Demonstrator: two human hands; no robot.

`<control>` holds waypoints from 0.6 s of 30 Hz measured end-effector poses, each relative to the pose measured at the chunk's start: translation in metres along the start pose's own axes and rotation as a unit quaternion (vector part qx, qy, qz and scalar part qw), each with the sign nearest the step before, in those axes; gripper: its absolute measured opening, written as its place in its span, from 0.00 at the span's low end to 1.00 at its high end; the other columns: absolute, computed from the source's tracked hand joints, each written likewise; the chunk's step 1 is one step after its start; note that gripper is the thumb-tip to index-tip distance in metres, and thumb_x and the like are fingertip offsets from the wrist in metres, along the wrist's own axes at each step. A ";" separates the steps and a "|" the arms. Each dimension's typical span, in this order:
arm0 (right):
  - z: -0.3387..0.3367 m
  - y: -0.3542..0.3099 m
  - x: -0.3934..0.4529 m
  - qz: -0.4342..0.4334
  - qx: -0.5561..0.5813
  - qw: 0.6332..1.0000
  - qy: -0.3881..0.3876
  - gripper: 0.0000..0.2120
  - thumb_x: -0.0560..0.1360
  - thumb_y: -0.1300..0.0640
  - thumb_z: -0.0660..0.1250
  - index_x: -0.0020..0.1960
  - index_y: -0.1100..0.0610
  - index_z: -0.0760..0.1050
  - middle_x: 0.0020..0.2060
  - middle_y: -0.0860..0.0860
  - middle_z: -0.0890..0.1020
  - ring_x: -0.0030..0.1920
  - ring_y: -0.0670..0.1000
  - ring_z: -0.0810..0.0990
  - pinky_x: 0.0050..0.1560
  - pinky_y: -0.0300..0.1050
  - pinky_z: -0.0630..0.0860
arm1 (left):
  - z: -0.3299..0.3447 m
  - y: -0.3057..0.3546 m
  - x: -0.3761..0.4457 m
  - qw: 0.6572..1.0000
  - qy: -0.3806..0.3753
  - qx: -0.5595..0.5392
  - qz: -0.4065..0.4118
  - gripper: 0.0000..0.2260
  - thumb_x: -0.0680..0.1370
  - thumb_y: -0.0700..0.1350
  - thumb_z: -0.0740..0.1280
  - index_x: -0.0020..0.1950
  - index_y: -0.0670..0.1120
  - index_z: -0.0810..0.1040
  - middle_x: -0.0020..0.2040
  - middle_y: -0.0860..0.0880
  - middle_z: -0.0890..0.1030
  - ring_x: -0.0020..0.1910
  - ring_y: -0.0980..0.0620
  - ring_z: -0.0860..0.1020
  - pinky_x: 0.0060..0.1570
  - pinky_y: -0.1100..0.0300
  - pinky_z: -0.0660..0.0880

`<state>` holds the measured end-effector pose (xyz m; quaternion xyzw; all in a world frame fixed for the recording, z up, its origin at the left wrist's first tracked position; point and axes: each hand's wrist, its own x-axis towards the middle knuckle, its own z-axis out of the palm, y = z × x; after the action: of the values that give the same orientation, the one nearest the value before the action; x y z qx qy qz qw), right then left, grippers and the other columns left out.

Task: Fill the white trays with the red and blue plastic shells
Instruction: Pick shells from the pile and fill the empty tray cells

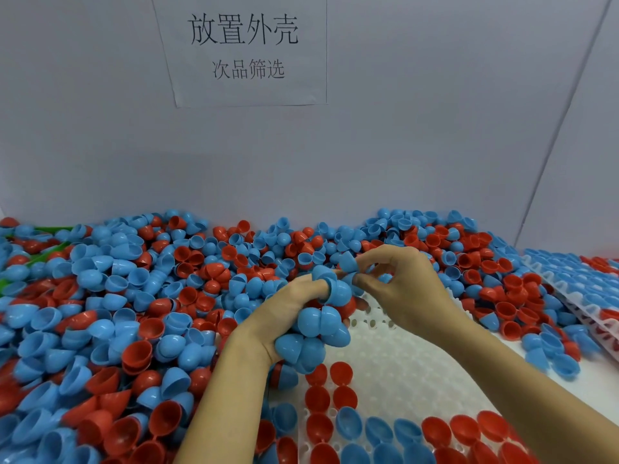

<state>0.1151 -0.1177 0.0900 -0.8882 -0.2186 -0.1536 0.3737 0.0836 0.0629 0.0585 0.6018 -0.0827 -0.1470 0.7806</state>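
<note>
Shells (140, 316), red and blue, lie in a big heap against the grey wall (402, 155). In front of the heap sits a white tray (412, 370) with round bumps. A few red and blue shells sit in the tray's front rows; most of it is bare. The left hand (284, 313), above the tray's back edge, curls its fingers round a bunch of blue shells (318, 333). The right hand (398, 286), just beside it, pinches one small blue shell (346, 261) between thumb and finger. Right of this tray lies a second tray (576, 283), full of shells. A paper sign (244, 51) with black writing hangs on the wall above the heap.
</note>
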 end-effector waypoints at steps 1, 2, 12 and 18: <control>-0.001 0.001 -0.001 -0.004 -0.007 1.000 0.009 0.06 0.75 0.58 0.73 0.52 0.54 0.84 0.44 0.44 0.82 0.44 0.42 0.79 0.40 0.28 0.75 | 0.000 0.000 0.000 1.000 -0.003 -0.002 0.006 0.18 0.69 0.52 0.71 0.57 0.53 0.86 0.47 0.46 0.81 0.35 0.56 0.78 0.38 0.60 0.78; -0.003 0.003 -0.002 -0.003 -0.012 1.000 0.014 0.03 0.75 0.58 0.73 0.49 0.54 0.83 0.42 0.44 0.82 0.42 0.44 0.79 0.40 0.29 0.76 | 0.000 0.001 0.000 1.000 0.012 -0.015 0.006 0.15 0.71 0.51 0.69 0.56 0.53 0.86 0.46 0.47 0.83 0.35 0.56 0.79 0.36 0.61 0.78; 0.002 0.018 -0.041 0.039 -0.187 0.937 -0.294 0.04 0.76 0.54 0.73 0.45 0.55 0.85 0.37 0.47 0.85 0.37 0.46 0.84 0.39 0.38 0.82 | -0.010 0.004 0.002 0.990 0.098 -0.097 0.000 0.12 0.82 0.46 0.63 0.63 0.47 0.78 0.45 0.45 0.87 0.35 0.54 0.84 0.33 0.60 0.80; 0.019 0.013 -0.047 0.027 -0.265 0.904 -0.334 0.05 0.75 0.55 0.73 0.47 0.57 0.84 0.42 0.52 0.84 0.40 0.52 0.83 0.40 0.43 0.82 | -0.008 0.002 0.004 0.993 0.096 -0.073 0.002 0.12 0.82 0.46 0.62 0.64 0.46 0.78 0.51 0.43 0.87 0.35 0.54 0.83 0.36 0.60 0.81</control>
<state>0.0835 -0.1248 0.0489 -0.9593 -0.2579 0.1097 0.0335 0.0900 0.0695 0.0584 0.5547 0.0028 -0.0925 0.8269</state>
